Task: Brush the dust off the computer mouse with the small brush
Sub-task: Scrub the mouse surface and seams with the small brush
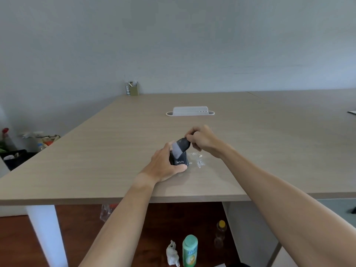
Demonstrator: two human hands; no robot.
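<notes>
A dark computer mouse (180, 161) with white lettering sits on the wooden table (115, 151), near the front middle. My left hand (165, 164) grips it from the left side, thumb along its near edge. My right hand (200, 139) pinches the small brush (182, 145) by its dark handle; its pale grey bristles rest on the top of the mouse. White dust specks (198, 159) lie on the table just right of the mouse.
A white cable tray (190, 111) sits mid-table behind the hands. A pen holder (133, 89) stands at the far edge by the wall. Below the table front are a green bottle (190, 250), a clear bottle (220, 235) and a small white figure (172, 253). Clutter lies at the left.
</notes>
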